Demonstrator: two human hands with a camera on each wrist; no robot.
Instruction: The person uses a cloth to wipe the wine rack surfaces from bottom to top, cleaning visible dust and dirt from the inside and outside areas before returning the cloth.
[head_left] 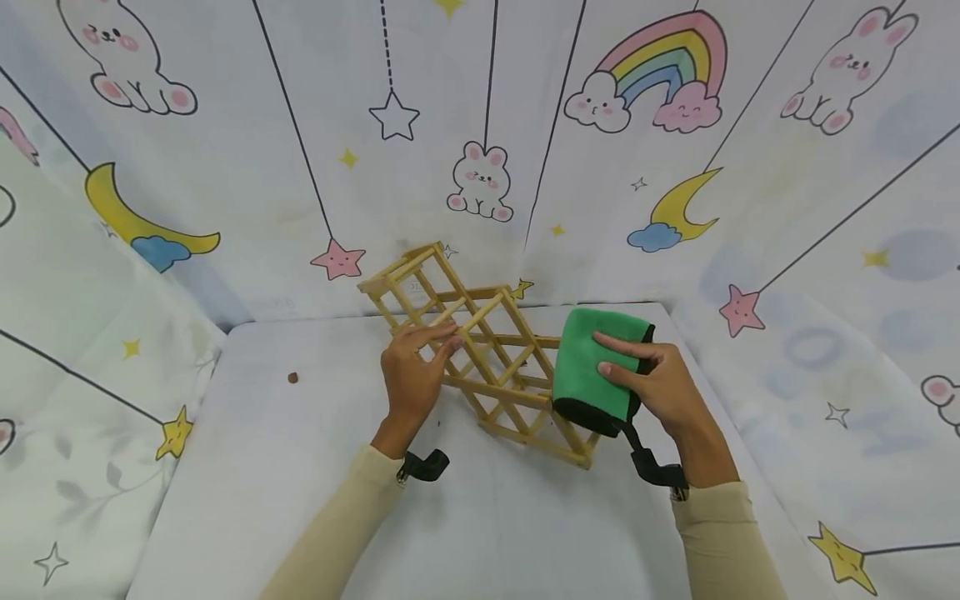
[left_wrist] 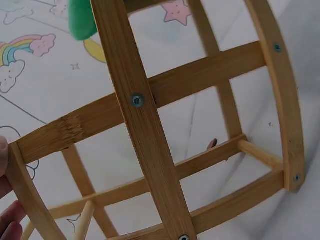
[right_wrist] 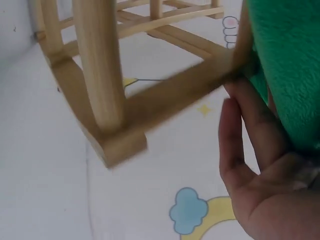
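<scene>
A light wooden lattice rack (head_left: 498, 391), made of crossed slats and round dowels, is held tilted above the white table. My left hand (head_left: 412, 375) pinches its left part between thumb and fingers; only fingertips (left_wrist: 11, 220) show in the left wrist view. Screw heads dot the slats (left_wrist: 148, 135) there. At the rack's right end, my right hand (head_left: 667, 387) holds a green cloth (head_left: 592, 358) with black edging against the wood. The right wrist view has the cloth (right_wrist: 295, 65) beside a corner of the frame, and part of the right hand is hidden behind it.
A small dark brown bit (head_left: 292, 377) lies on the white tabletop (head_left: 300, 467), left of the rack. Behind the table and along its sides hangs a white sheet (head_left: 277, 208) printed with bunnies, moons and stars.
</scene>
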